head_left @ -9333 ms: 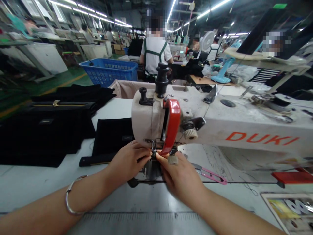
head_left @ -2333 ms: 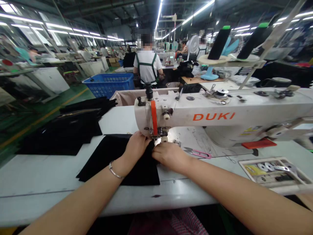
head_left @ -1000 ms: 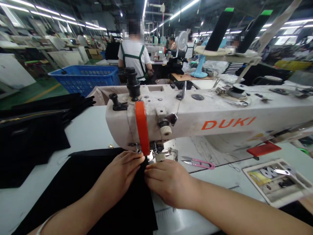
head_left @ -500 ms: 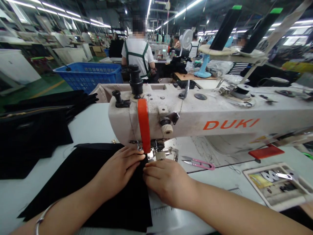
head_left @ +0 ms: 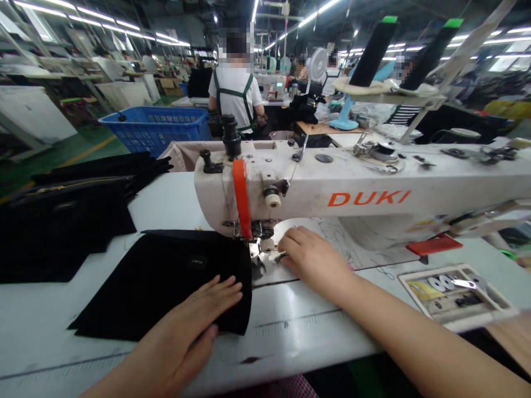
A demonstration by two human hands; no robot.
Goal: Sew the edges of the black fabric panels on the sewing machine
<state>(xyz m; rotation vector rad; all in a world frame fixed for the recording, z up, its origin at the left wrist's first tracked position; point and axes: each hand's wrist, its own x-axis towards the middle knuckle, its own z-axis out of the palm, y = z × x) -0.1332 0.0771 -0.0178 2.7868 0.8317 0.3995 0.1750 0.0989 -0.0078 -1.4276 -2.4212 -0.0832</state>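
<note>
My left hand (head_left: 203,315) lies flat on a black fabric piece (head_left: 166,287) with a small label, its fingers stretched out. The fabric's right edge runs beside the needle area of a white sewing machine (head_left: 298,182) marked DUKI. Just right of the presser foot (head_left: 267,245), my right hand (head_left: 309,257) has its fingers bent together low over the machine bed. A small dark piece shows at its fingertips; I cannot make out what it is. Between that hand and the fabric sits a metal attachment (head_left: 258,267).
Black stacked pieces (head_left: 62,221) lie at the left, with a blue basket (head_left: 161,127) behind. A parts tray (head_left: 456,296) and a red block (head_left: 433,245) are at the right. Thread cones (head_left: 373,52) stand above. A person (head_left: 236,88) in a white shirt works ahead.
My left hand has moved down from the needle area and flattened on the fabric. My right hand has left the fabric edge for the right of the presser foot. The fabric's label now shows.
</note>
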